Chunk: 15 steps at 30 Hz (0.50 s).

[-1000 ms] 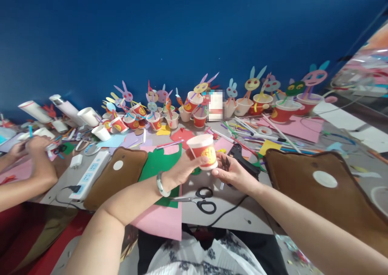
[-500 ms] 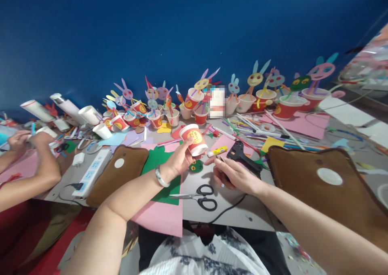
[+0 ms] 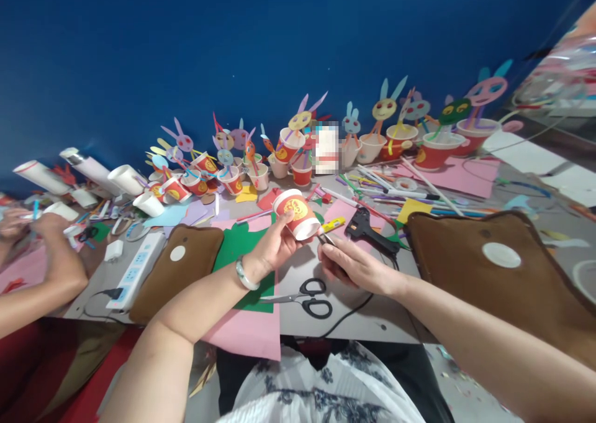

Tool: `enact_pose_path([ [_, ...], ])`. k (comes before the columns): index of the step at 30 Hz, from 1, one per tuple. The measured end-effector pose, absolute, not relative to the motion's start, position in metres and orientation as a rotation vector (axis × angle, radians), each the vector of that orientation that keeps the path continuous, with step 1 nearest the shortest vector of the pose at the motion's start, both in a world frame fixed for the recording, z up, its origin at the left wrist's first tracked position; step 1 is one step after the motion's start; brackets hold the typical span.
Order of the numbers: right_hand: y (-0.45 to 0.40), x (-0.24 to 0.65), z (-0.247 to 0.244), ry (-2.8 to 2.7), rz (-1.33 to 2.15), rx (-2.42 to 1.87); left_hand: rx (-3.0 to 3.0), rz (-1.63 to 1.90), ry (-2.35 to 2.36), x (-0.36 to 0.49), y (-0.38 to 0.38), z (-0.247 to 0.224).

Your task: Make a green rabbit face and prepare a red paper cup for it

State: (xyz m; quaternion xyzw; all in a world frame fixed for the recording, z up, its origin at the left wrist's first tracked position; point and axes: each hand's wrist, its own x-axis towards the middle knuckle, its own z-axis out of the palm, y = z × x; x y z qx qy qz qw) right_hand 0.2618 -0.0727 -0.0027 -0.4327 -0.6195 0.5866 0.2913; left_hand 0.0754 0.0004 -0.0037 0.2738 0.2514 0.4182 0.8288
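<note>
My left hand is wrapped round a red and white paper cup, tilted with its base toward the lower right. Close to that base, my right hand is closed round a small dark, thin tool, mostly hidden by the fingers. Below both hands, black-handled scissors lie on the table. Green paper rests on a pink sheet under my left forearm. A black glue gun and a yellow marker-like stick lie beyond my right hand.
Paper cups with rabbit figures line the blue wall. Brown cushions lie at left and right, with a white power strip at the left. Another person's arm reaches in at the far left. A cable runs below the scissors.
My right hand has moved up and left to the cup's base, and the thin tool now shows in its fingers. The view has shifted slightly.
</note>
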Motion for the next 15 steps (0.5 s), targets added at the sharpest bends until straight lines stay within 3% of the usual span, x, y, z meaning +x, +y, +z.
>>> enact_pose_path([
  [9,-0.061,0.264,-0.008,-1.758,0.806,-1.483,0.597,0.95,0.695,0.072,0.016,-0.002],
  [15,-0.055,0.27,-0.018,-1.842,0.571,-1.488,0.573,1.033,0.696,0.067,0.026,-0.001],
])
